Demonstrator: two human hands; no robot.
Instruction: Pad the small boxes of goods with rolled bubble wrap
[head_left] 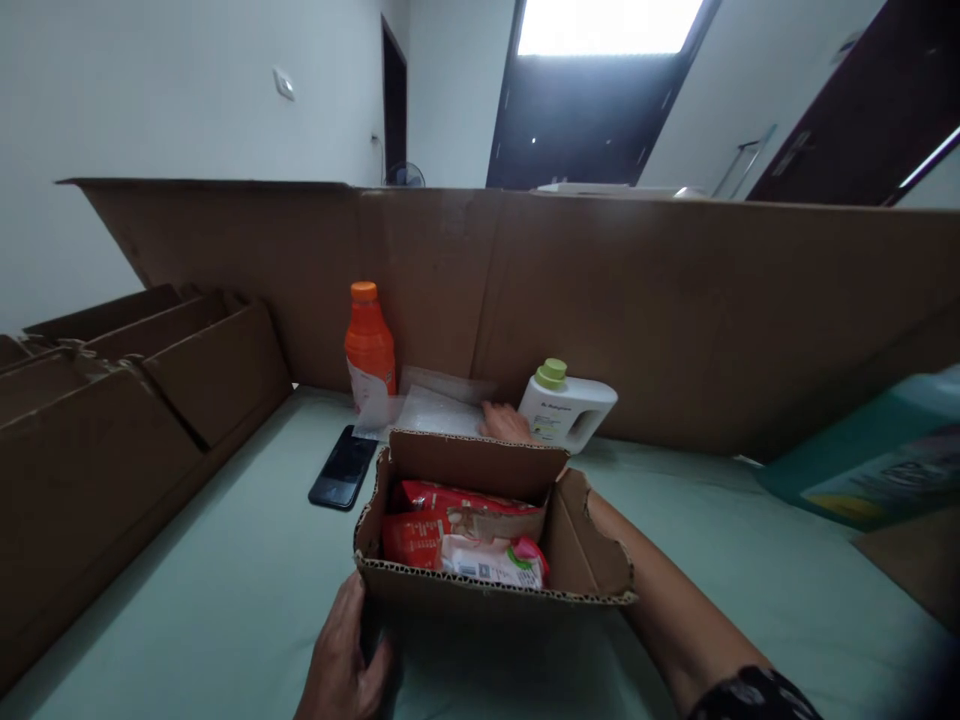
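Observation:
An open cardboard box sits in front of me, with red packets and a white packet with a pink and green end inside. My left hand holds the box at its near left corner, fingers along the side and thumb at the front. Behind the box, my right hand reaches past its right side, fingers closed at the edge of a clear plastic wrap. The box's far wall hides part of that hand. Right next to it stands a white bottle with a green cap.
An orange bottle stands behind the wrap, and a black phone lies to the left. Cardboard dividers line the left side. A tall cardboard wall closes the back. At right is a teal jug.

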